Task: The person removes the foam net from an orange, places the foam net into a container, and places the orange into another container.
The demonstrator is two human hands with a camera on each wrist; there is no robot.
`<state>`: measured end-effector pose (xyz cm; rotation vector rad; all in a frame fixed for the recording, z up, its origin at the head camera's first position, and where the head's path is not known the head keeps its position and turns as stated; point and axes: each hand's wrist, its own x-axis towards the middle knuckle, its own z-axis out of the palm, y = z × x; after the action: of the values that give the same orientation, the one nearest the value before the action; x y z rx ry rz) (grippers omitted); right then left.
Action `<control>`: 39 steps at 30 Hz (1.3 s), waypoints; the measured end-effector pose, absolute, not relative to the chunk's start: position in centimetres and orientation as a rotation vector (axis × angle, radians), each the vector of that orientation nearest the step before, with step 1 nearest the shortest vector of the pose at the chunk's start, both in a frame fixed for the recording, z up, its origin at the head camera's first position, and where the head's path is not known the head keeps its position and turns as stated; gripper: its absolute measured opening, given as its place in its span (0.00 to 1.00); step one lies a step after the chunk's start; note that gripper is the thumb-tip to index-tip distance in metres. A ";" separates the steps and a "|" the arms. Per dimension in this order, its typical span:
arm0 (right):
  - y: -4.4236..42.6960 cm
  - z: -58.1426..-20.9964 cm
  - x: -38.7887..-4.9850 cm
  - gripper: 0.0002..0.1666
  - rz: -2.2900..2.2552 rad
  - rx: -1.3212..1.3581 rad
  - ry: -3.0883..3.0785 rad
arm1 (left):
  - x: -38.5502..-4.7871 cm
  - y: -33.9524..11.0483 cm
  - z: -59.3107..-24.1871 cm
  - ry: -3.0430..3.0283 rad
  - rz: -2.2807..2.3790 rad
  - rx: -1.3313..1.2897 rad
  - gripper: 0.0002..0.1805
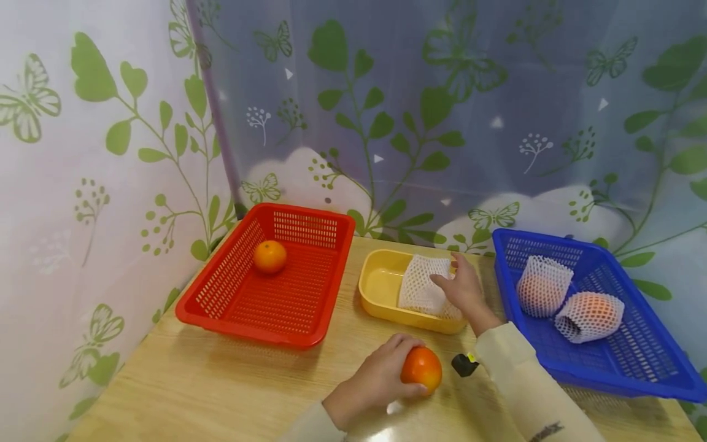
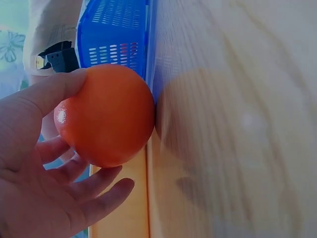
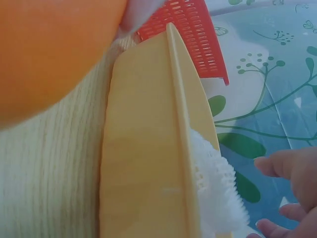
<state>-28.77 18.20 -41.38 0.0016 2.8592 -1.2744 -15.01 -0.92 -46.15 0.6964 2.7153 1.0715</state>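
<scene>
A: What does the left hand [image 1: 381,371] have?

B: The orange fruit [image 1: 422,370]. Thumb and fingers curl round it from its nine o'clock side, and it sits on the wooden table [image 1: 221,380], at six o'clock from the yellow tray [image 1: 407,318].

A: And the right hand [image 1: 463,287]?

B: That one is up over the tray's three o'clock end, thumb and fingers spread wide apart, close to the white netting [image 1: 422,283].

A: Touching it?

B: I can't tell for sure. From the head the hand overlaps the mesh, while the right wrist view has a gap between them.

A: How does the netting lie?

B: Inside the tray, filling the three o'clock side, with part of it poking above the rim.

A: What stands around the tray?

B: The red basket [image 1: 289,288] is at nine o'clock. A second fruit [image 1: 270,257], orange too, lies in it, toward eleven o'clock. The blue basket [image 1: 599,368] is at three o'clock, with two netted fruits [image 1: 544,286] inside, one at about four o'clock from the other.

A: And that small black piece [image 1: 465,366]?

B: Three o'clock from the held fruit, near the right sleeve [image 1: 505,356], and it bears a yellow mark.
</scene>
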 end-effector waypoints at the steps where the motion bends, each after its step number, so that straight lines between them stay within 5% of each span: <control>1: 18.2 -41.3 -28.8 0.46 -1.268 -0.005 2.870 | -15.0 -0.9 -46.2 2.713 1.077 0.691 0.36; 11: 17.2 -41.0 -28.0 0.45 -1.370 -0.209 2.854 | -14.5 -1.3 -45.5 2.679 1.162 0.670 0.31; 26: 11.8 -40.8 -26.4 0.41 -1.459 -0.483 2.885 | -14.6 -7.0 -36.6 2.685 1.560 0.694 0.42; 39: 6.3 -40.3 -24.9 0.42 -1.405 -0.745 2.844 | -16.5 -13.3 -31.3 3.019 1.483 0.732 0.40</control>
<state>-24.89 6.31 -40.32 -0.7448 2.8444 -1.4049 -16.52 -13.26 -31.33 0.7324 3.0193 1.4833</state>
